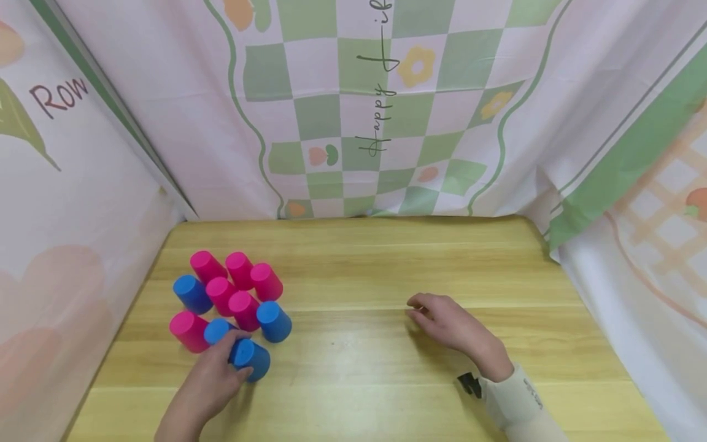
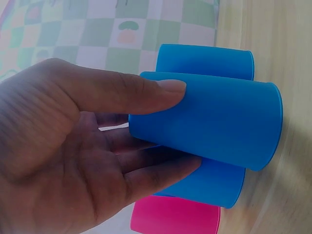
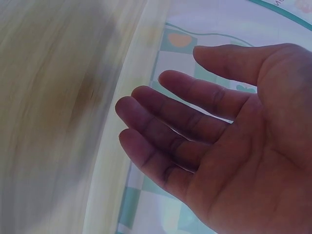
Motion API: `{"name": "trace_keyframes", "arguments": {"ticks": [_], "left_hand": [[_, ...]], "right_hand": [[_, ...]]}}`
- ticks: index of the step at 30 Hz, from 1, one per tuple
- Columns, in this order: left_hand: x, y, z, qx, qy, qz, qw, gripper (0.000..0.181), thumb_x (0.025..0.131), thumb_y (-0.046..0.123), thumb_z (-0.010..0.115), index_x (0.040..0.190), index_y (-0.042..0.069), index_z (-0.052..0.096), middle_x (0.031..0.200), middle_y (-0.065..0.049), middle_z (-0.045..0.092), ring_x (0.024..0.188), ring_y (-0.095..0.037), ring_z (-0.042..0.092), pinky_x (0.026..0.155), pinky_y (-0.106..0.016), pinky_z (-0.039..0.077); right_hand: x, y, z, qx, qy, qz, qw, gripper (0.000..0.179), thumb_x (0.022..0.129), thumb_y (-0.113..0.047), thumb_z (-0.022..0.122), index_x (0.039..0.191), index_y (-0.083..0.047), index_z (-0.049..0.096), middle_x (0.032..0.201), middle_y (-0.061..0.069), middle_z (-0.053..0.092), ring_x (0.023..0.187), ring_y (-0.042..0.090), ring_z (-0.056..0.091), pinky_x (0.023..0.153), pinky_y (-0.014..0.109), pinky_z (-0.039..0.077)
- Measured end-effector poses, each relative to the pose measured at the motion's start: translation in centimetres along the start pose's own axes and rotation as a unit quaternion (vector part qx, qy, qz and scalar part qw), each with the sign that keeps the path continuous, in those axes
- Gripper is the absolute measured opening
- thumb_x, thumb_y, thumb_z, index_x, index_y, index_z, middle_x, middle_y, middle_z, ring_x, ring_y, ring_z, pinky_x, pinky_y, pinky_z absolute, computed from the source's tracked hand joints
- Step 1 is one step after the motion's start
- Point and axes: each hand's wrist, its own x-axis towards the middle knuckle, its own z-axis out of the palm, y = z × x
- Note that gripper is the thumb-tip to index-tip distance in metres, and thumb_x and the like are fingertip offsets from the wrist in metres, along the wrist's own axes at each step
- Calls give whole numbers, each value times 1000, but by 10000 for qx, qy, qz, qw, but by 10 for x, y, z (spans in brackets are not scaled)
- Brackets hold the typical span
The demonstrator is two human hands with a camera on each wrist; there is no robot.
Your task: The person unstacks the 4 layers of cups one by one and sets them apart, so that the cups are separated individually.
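Observation:
My left hand (image 1: 212, 377) grips the nearest blue cup (image 1: 254, 360), which stands upside down at the front of a cluster. In the left wrist view the thumb lies along the near side of this blue cup (image 2: 209, 119) and the fingers reach round behind it. Right beside it is a second blue cup (image 1: 218, 330), partly hidden by the fingers. Two more blue cups, one on the right (image 1: 274, 321) and one on the left (image 1: 192, 293), stand among several pink cups (image 1: 189, 331). My right hand (image 1: 450, 322) hovers over the table's right half, fingers loosely bent around nothing.
The wooden table (image 1: 353, 380) carries the cups on its left side. A checked curtain (image 1: 359, 123) hangs along the back edge, with printed cloth at the left (image 1: 83, 215) and right (image 1: 652, 245). A black clip-like piece (image 1: 469, 385) is at the right wrist.

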Motion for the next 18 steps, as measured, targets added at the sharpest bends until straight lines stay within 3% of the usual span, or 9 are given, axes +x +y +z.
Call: {"name": "trace_keyframes", "arguments": {"ticks": [18], "left_hand": [[-2,3,1,-12,62,-60,10000,62,86,14,75,141,13,47,143,-17,49,129,-45,44,94,-63,46]], "right_hand": [[-3,2,-2,-18,-7,75,10000,30,99,-25,58,120,-5,64,109,3,69,95,14,65,82,35,55]]}}
